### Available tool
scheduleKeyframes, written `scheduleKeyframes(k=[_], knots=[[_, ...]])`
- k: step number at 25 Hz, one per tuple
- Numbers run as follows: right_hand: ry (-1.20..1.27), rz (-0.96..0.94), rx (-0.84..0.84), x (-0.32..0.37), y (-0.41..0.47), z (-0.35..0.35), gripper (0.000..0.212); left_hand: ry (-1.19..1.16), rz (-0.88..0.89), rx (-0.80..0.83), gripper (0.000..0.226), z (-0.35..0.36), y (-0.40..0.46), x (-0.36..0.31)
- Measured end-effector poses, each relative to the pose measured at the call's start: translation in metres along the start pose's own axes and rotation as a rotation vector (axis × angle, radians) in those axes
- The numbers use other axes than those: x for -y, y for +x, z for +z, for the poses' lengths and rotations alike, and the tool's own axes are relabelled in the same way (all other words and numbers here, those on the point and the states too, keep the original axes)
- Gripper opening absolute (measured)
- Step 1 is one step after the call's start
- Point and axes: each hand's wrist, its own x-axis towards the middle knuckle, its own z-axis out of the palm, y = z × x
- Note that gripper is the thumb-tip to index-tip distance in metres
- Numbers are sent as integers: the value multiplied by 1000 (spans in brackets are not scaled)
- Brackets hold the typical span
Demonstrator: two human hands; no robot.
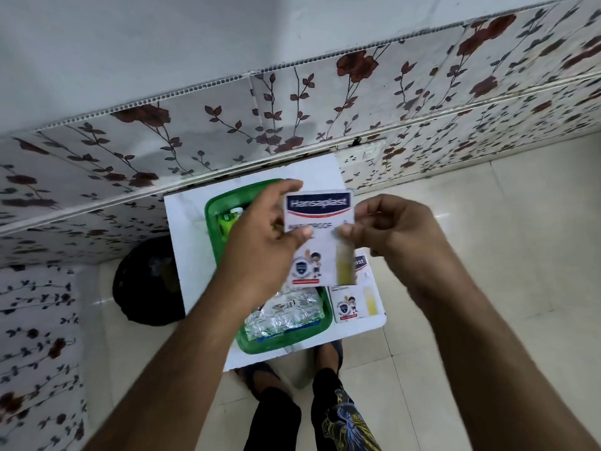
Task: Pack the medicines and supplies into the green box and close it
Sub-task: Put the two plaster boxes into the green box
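Note:
A white Hansaplast plaster packet (320, 252) is held up between both hands above the green box (213, 219). My left hand (260, 236) pinches its left edge and my right hand (393, 229) pinches its right edge. The box stands open on a small white table (185, 216); inside it lie silver foil tablet strips (283, 314) and a green-and-white item (229, 219) at the far end. A second Hansaplast packet (354, 304) lies on the table just right of the box. No lid can be seen.
A black round object (146, 281) sits on the floor left of the table. The floral-tiled wall (292, 118) rises right behind the table. My feet (328, 353) stand at the table's near edge on pale floor tiles.

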Motion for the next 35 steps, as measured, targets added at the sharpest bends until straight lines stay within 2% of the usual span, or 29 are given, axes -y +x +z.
scheduleKeyframes(k=[2, 4, 6, 8, 11, 14, 16, 17, 19, 22, 25, 28, 30, 32, 35], knots=[[-85, 6, -10, -5, 11, 22, 14, 33, -53, -193, 44, -28, 2, 11], [-106, 0, -144, -19, 23, 21, 11, 120, -68, -339, 42, -49, 8, 26], [-120, 47, -247, -37, 28, 5, 7, 355, -15, -404, 43, -57, 19, 40], [-198, 112, -284, -59, 28, -8, 6, 641, 99, -421, 49, -59, 28, 53], [-487, 197, -287, -88, 25, -18, 16, 931, 216, -402, 55, -56, 32, 66], [-752, 251, -266, -109, 22, -16, 51, 1092, 269, -435, 58, -62, 26, 72], [-871, 287, -226, -120, 24, -12, 75, 1182, 294, -356, 61, -65, 23, 78], [-902, 308, -211, -123, 25, -11, 79, 1229, 294, -305, 65, -65, 22, 81], [-919, 330, -213, -124, 27, -8, 72, 1273, 272, -250, 70, -64, 22, 85], [-923, 307, -255, -120, 25, -6, 42, 1174, 289, -298, 64, -63, 23, 86], [-847, 294, -292, -106, 21, -8, 23, 930, 339, -423, 50, -64, 19, 83], [-620, 85, -437, -58, 5, -13, 6, 624, 316, -496, 42, -71, 14, 89], [-358, -95, -498, -12, -14, -7, 11, 484, 284, -531, 39, -79, 13, 101], [-227, -149, -347, 14, -23, 15, 14, 405, 189, -551, 36, -85, 8, 113], [-426, -3, -38, -4, -20, 62, 15, 338, 84, -532, 35, -87, -1, 127]])
